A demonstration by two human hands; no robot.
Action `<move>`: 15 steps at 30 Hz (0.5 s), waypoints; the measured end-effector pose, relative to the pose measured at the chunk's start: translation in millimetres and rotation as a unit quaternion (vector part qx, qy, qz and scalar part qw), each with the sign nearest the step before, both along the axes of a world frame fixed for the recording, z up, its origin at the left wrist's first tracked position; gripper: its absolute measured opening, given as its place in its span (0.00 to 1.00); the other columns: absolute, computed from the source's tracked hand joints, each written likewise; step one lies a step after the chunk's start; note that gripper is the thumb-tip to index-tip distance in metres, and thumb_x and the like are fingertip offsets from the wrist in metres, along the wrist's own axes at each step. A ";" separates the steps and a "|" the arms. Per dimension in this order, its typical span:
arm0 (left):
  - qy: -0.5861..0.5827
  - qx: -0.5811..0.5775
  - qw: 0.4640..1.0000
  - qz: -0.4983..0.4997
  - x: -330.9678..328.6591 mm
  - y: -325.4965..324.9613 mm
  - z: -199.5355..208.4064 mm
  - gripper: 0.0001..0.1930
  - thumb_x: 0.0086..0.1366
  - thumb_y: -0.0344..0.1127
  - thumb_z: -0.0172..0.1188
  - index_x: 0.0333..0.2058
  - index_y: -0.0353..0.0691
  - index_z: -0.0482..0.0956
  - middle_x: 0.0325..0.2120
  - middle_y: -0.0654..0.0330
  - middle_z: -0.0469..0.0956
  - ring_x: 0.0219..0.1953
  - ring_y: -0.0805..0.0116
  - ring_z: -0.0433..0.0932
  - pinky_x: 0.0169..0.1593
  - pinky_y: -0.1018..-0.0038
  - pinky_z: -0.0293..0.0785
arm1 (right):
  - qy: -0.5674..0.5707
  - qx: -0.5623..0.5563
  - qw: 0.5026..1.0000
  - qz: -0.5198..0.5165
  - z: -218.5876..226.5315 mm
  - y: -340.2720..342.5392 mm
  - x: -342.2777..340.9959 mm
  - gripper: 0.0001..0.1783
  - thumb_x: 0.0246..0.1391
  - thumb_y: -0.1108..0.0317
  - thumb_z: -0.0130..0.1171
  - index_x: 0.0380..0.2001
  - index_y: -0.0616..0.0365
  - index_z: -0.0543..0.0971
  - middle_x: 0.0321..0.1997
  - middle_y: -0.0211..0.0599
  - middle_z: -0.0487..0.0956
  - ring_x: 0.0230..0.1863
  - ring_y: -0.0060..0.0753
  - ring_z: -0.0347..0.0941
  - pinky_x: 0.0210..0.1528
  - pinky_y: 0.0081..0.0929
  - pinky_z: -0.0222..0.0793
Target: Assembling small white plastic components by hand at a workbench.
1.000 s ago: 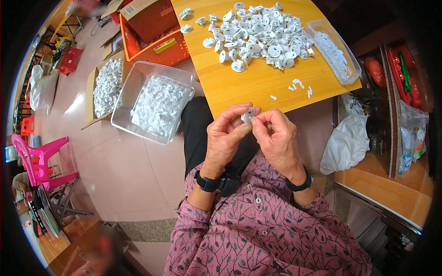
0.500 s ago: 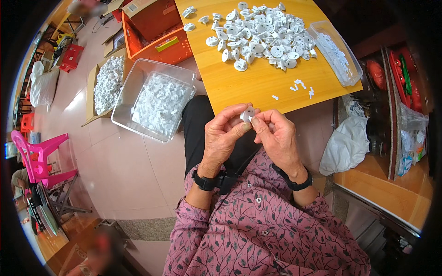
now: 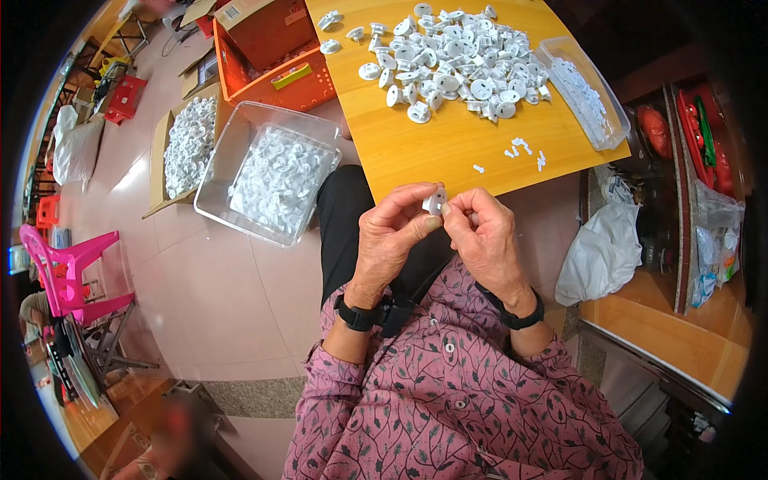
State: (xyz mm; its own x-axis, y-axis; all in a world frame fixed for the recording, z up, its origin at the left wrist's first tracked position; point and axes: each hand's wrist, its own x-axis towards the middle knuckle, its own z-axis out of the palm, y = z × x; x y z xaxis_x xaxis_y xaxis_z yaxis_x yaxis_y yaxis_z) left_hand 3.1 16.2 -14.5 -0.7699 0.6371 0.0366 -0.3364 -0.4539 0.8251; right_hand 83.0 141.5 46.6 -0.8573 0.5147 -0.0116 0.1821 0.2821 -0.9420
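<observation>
Between the thumb and fingers of my left hand [image 3: 386, 248] is a small round white plastic part [image 3: 434, 202] with dark holes in its face. My right hand [image 3: 488, 240] is closed in a pinch at the right edge of this part; whatever its fingertips grip is hidden. Both hands are just off the near edge of the yellow table [image 3: 424, 156], above my lap. On the table lies a heap of similar white parts [image 3: 456, 64]. Several small white pins [image 3: 520, 146] are scattered nearer to me, beside a clear shallow tray [image 3: 621, 134] of small white pieces.
Left of my legs stands a clear plastic bin [image 3: 220, 210] of white parts, with a cardboard box [image 3: 158, 172] of more beside it. An orange crate [image 3: 300, 90] stands by the table's left edge. A white bag [image 3: 600, 256] is at my right, a pink chair [image 3: 76, 268] far left.
Both hands have shifted slightly to the right. The white part has turned a little between my fingers, and my right fingertips now sit at its right edge.
</observation>
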 end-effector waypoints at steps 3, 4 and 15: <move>0.006 -0.012 1.000 -0.007 -0.9 -1.7 -0.2 0.20 0.58 0.19 0.65 0.50 0.34 0.78 0.47 0.58 0.77 0.49 0.71 0.76 0.54 0.76 0.73 | -0.007 0.007 1.000 0.007 0.9 0.3 -0.1 0.06 0.54 0.74 0.59 0.29 0.66 0.74 0.24 0.43 0.78 0.25 0.31 0.76 0.29 0.29 0.71; 0.013 -0.017 1.000 -0.010 -1.4 -2.2 0.3 0.19 0.58 0.19 0.65 0.49 0.34 0.78 0.48 0.57 0.77 0.49 0.71 0.76 0.54 0.76 0.73 | -0.009 0.005 1.000 0.008 1.0 0.2 0.0 0.06 0.54 0.74 0.59 0.29 0.66 0.74 0.24 0.43 0.78 0.25 0.31 0.76 0.28 0.29 0.71; 0.022 -0.018 1.000 -0.013 -1.6 -3.1 0.3 0.21 0.58 0.20 0.65 0.51 0.34 0.77 0.48 0.55 0.78 0.50 0.68 0.77 0.55 0.72 0.73 | -0.005 -0.024 0.999 0.025 -2.6 4.6 0.8 0.06 0.54 0.75 0.59 0.28 0.65 0.72 0.22 0.39 0.77 0.24 0.26 0.74 0.27 0.28 0.69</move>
